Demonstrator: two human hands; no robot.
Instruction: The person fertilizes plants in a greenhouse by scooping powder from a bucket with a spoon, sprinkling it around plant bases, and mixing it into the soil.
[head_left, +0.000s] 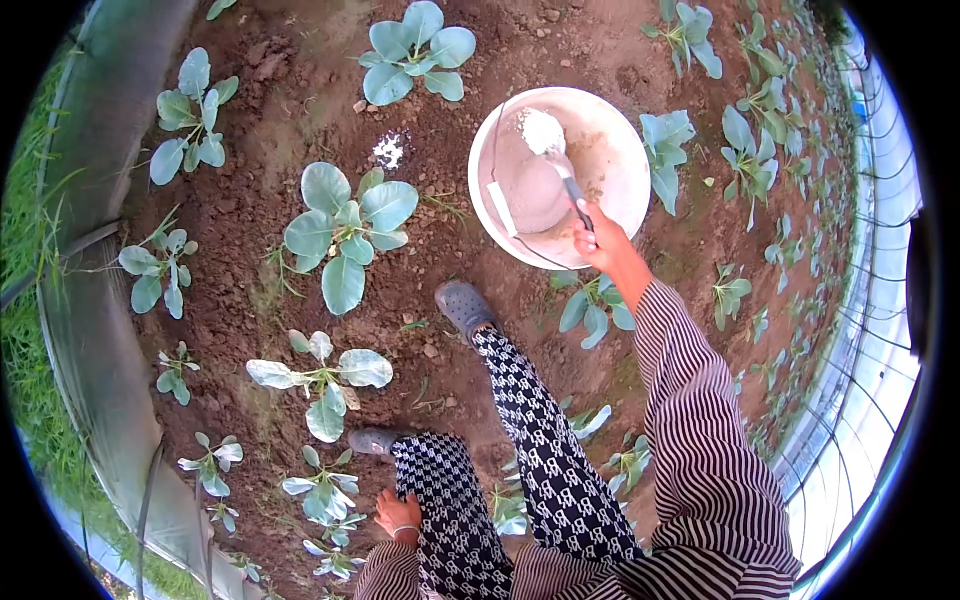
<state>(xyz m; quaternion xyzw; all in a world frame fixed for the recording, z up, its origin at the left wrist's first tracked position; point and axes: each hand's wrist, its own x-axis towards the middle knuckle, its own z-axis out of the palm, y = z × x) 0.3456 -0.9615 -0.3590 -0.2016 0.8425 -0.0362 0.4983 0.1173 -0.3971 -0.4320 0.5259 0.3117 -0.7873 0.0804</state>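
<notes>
My right hand [603, 240] is closed around the dark handle of a small hand trowel [572, 188]. White powder [541, 130] is heaped on the trowel's blade, whose shape it hides. The trowel is over the inside of a pale round bucket [640, 170], which has a wire handle with a white grip [501, 208]. Greyish powder [530, 195] lies in the bucket. Beside my lower leg is my left hand [398, 514], with its fingers apart and nothing in it.
Leafy cabbage-like plants [350, 232] grow in rows in brown soil [240, 330]. A small patch of white powder [389, 151] lies between two plants. My shoes [464, 306] stand among the plants. Plastic sheeting [105, 330] edges the left side; a ribbed plastic wall [868, 320] curves along the right.
</notes>
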